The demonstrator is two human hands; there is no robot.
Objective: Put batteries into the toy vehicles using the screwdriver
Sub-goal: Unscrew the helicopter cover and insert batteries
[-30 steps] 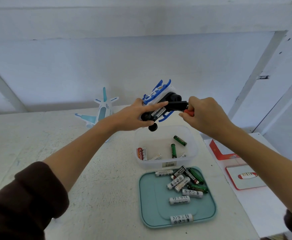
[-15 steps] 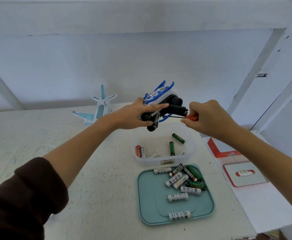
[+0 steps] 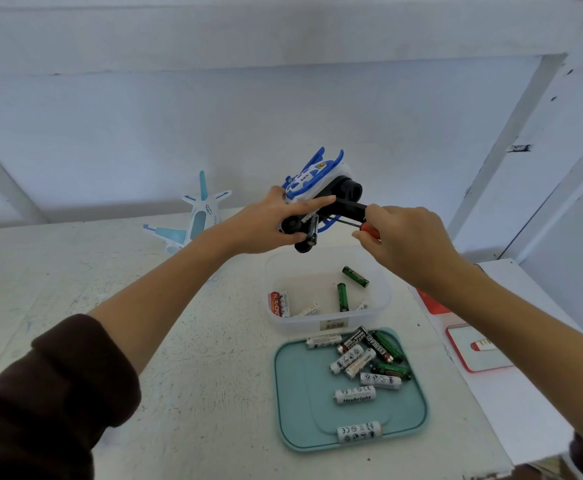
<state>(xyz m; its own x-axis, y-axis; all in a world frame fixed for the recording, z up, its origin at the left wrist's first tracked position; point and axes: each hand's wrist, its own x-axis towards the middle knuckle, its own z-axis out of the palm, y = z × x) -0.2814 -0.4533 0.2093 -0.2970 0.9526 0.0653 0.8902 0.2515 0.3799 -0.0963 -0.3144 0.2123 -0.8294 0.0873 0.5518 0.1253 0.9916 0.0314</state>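
White table (image 3: 75, 271), pale wall (image 3: 179, 116) – red-edged cards (image 3: 473, 355) lying at the right.

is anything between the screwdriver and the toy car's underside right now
Nothing visible blocks it. The right hand holds the screwdriver, its shaft reaching straight to the toy car gripped by the left hand. A battery sticks out just left of the shaft.

light: soft, bluish, even | shadows: faint | edges: wide-angle bowing | focus: slightly soft
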